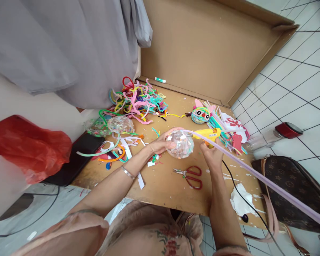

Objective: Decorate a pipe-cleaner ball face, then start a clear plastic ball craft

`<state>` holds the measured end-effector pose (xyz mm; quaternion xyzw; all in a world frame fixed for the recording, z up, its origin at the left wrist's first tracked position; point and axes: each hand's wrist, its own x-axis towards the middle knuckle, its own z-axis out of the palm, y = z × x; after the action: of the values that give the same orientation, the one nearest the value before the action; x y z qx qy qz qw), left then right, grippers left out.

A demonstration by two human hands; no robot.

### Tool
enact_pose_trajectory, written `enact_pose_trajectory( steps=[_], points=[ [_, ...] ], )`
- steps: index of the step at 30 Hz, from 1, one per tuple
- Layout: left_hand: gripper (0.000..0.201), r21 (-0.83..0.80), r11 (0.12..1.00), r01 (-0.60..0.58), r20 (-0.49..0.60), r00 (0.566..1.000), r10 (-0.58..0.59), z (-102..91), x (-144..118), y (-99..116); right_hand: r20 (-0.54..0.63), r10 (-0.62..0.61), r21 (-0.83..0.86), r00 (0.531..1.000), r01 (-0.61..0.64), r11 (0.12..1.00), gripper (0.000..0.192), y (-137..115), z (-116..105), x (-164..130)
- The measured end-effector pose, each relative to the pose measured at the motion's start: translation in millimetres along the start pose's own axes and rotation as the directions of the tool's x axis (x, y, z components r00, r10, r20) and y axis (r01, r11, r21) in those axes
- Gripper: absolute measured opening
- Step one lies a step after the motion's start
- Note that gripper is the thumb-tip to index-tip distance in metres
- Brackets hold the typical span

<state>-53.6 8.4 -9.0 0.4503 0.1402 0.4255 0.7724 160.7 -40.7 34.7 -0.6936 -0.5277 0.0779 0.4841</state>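
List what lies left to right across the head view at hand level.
Red plastic bag → left hand → clear ball → yellow glue gun with right hand → red-lidded jar.

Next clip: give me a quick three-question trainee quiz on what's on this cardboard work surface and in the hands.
1. True or false: the red-handled scissors lie on the cardboard near the person, in neither hand.
2. Which hand holds the yellow glue gun? A) left hand B) right hand C) neither
3. Fill in: the left hand has its grip on a clear ______ with a long lilac pipe cleaner running off from its top.

Key:
1. True.
2. B, the right hand.
3. Ball, see-through with coloured bits inside.
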Motion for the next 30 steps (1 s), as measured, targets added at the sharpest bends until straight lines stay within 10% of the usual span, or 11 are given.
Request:
enact_pose_trajectory(
  steps=[30],
  points=[
    [0.086, 0.001, 1.000, 0.012, 0.026, 1.000, -0.012, 0.1, 0, 0, -0.022, -0.005, -0.014, 1.000, 0.005, 1.000, 0.023, 19, 12, 2]
  ],
)
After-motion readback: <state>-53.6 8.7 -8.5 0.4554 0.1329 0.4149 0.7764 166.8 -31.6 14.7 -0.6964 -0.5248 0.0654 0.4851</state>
